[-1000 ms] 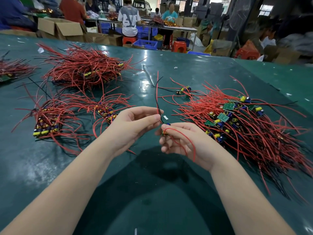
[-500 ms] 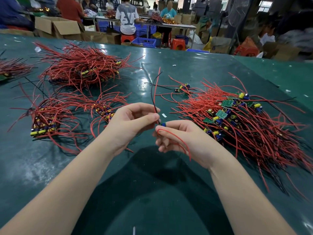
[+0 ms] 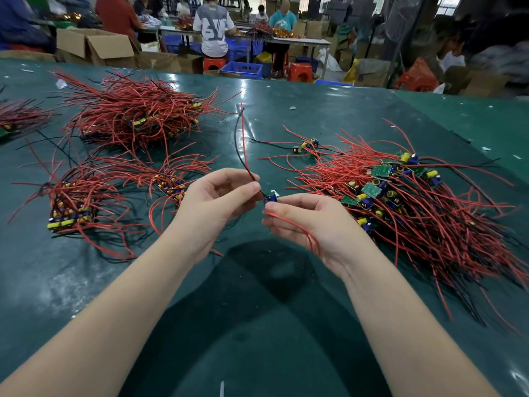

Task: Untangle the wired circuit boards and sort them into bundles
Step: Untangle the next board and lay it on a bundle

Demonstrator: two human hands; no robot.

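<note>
- Two bare forearms reach in from the near edge over the dark green tabletop [image 3: 286, 325], and the hands meet just above it at the middle.
- The right hand [image 3: 312, 224] is palm up with curled fingers; thumb and forefinger pinch a small board [image 3: 270, 198] with a blue part on it. A red wire [image 3: 300, 230] from the board loops across the palm and hangs off towards the wrist.
- The left hand [image 3: 217, 202] is curled, thumb and forefinger closed on the wire pair [image 3: 243, 144], one red and one black, just beside the board. The pair rises from the pinch and curves away from the person, its free ends in the air.
- The two hands are nearly touching at the fingertips, with the board between them.
- To the right lies the loose pile [image 3: 406, 202]: a wide tangle of red and black wires with green boards and yellow and blue parts on top, near the right hand.
- To the left lie two sorted bundles, the near bundle [image 3: 71, 204] well left and the middle bundle [image 3: 171, 184] just beside the left hand, boards stacked side by side with wires fanning out.
- Farther left sits the far bundle [image 3: 134, 118], larger.
- A stray board [image 3: 307, 144] lies alone at the pile's far edge.
- Beyond the tabletop, seated people [image 3: 213, 27] work at another table among cardboard boxes [image 3: 94, 45].
</note>
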